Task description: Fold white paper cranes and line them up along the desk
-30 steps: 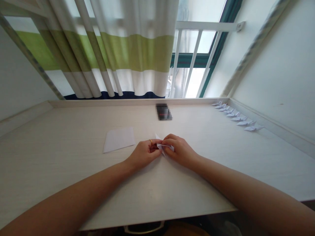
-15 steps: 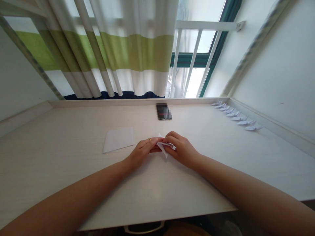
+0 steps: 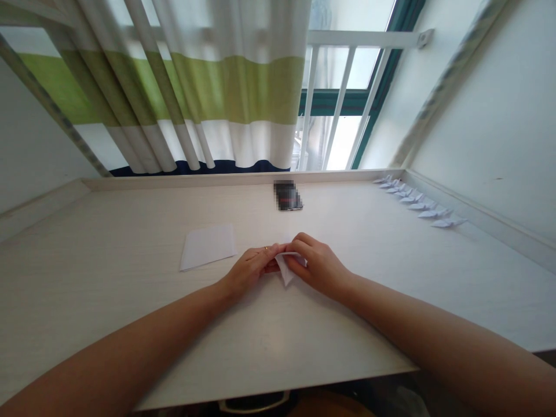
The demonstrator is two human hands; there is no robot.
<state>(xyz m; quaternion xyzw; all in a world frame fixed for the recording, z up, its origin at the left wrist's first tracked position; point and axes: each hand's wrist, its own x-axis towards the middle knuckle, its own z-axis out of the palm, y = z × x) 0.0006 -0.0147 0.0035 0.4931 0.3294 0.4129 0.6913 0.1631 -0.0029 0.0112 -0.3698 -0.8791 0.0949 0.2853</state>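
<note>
Between my two hands is a small folded piece of white paper point(image 3: 285, 273), one pointed end hanging down toward me. My left hand point(image 3: 252, 265) grips its left side, thumb on top, a ring on one finger. On the other side my right hand point(image 3: 318, 260) pinches the paper with thumb and fingers. Fingers cover much of the paper, so its full shape is hidden. Left of my left hand lies a flat stack or sheet of white paper point(image 3: 207, 247) on the desk.
The pale desk point(image 3: 260, 341) has a raised back rim. A blurred dark phone-like object point(image 3: 287, 196) lies near that rim. Several white folded paper cranes point(image 3: 419, 205) stand in a row at the far right. A curtain point(image 3: 243, 87) and a white railing point(image 3: 343, 87) are behind.
The folded paper has turned slightly in my fingers, and its pointed end now hangs lower and further left. Both hands keep hold of it. The view has shifted a little.
</note>
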